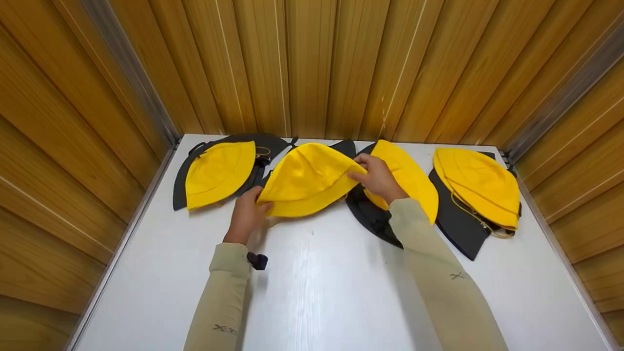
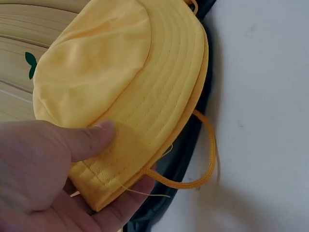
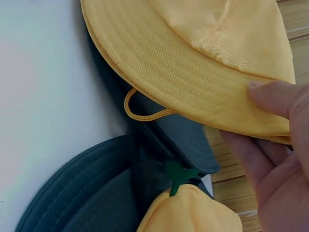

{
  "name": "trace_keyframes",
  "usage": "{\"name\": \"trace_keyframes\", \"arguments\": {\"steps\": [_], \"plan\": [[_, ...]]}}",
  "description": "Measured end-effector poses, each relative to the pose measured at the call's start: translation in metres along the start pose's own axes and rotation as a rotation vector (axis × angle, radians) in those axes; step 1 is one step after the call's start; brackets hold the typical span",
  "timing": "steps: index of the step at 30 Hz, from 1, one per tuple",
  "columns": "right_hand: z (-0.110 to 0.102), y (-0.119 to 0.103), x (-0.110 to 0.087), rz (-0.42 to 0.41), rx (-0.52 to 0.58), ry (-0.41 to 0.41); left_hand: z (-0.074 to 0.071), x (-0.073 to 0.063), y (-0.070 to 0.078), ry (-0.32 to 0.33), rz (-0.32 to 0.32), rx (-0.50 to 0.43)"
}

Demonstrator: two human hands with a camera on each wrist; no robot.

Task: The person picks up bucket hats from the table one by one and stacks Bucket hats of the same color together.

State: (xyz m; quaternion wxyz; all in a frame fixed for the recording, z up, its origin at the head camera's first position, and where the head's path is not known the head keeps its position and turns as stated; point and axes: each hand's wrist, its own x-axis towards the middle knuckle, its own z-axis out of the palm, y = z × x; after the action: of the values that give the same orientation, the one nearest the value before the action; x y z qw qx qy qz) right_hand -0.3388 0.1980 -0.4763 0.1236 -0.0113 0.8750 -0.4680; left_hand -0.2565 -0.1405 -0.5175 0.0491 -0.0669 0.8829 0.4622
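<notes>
Between both hands is a yellow bucket hat (image 1: 312, 180), folded flat with its brim toward the person. My left hand (image 1: 247, 214) pinches the brim's left end, thumb on top and fingers beneath, as the left wrist view shows. At the opposite end my right hand (image 1: 379, 176) pinches the brim the same way. A yellow cord (image 2: 210, 145) loops out from under the brim. Beneath the held hat lies a dark hat (image 3: 181, 137), mostly covered. Whether the yellow hat touches it I cannot tell.
On the white table (image 1: 302, 292), a yellow hat (image 1: 219, 170) lies on a dark one at left. Right of the held hat is another yellow hat (image 1: 407, 173) over a dark hat (image 1: 373, 219). Farther right, one more yellow hat (image 1: 477, 183) overlaps a dark hat (image 1: 460, 234). Wooden panels (image 1: 312, 68) surround the table.
</notes>
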Motion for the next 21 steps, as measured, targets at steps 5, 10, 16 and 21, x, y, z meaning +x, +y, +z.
{"name": "trace_keyframes", "arguments": {"steps": [5, 10, 16, 21], "plan": [[-0.013, 0.000, -0.017, -0.038, 0.105, 0.031, -0.025, -0.005, 0.013, -0.006, 0.079, -0.042], [-0.025, -0.011, -0.036, -0.146, 0.161, 0.087, -0.048, -0.011, 0.038, 0.079, 0.131, -0.120], [-0.035, -0.035, -0.056, -0.286, 0.193, 0.159, -0.068, -0.020, 0.061, 0.227, 0.214, -0.193], [-0.038, -0.053, -0.069, -0.367, 0.207, 0.196, -0.081, -0.025, 0.074, 0.302, 0.279, -0.193]]}}
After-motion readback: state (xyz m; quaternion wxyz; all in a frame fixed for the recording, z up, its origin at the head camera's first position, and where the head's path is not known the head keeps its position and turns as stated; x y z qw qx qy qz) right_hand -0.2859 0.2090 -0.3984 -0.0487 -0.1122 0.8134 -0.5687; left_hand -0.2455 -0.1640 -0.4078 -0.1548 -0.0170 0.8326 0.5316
